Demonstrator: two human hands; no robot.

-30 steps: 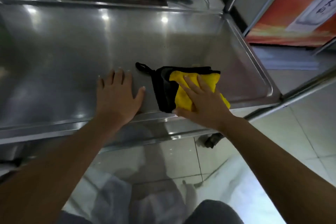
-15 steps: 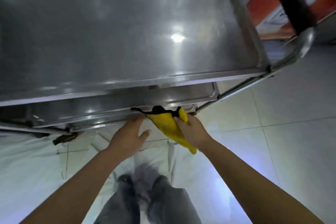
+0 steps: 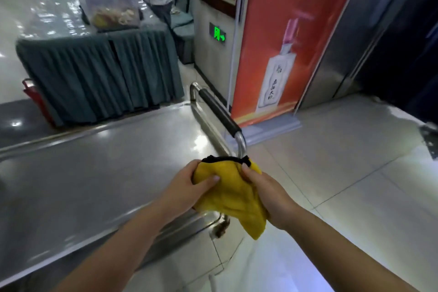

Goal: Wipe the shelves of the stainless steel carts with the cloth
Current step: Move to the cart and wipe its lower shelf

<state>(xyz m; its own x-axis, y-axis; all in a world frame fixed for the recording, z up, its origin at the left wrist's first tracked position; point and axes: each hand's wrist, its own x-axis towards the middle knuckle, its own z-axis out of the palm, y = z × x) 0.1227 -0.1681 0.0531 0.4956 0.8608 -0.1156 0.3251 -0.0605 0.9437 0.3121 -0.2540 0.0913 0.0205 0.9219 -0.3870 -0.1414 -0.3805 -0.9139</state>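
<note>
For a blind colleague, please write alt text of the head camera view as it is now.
Two bare hands, left hand and right hand, hold a bunched yellow cloth above the corner of a stainless steel cart's top shelf. Behind stand the cart handle and a red banner.

Dim indoor light. Soft ceiling-lamp glare spots the steel cart shelf (image 3: 99,173); beyond it the skirted bench (image 3: 99,73) is blurred, and straight lines bow near the frame edges.

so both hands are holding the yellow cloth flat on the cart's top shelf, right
Not quite. Both hands, left and right, do hold the yellow cloth, but it is bunched up in the air by the corner of the cart's top shelf, not flat on it. The head view shows this.
</note>
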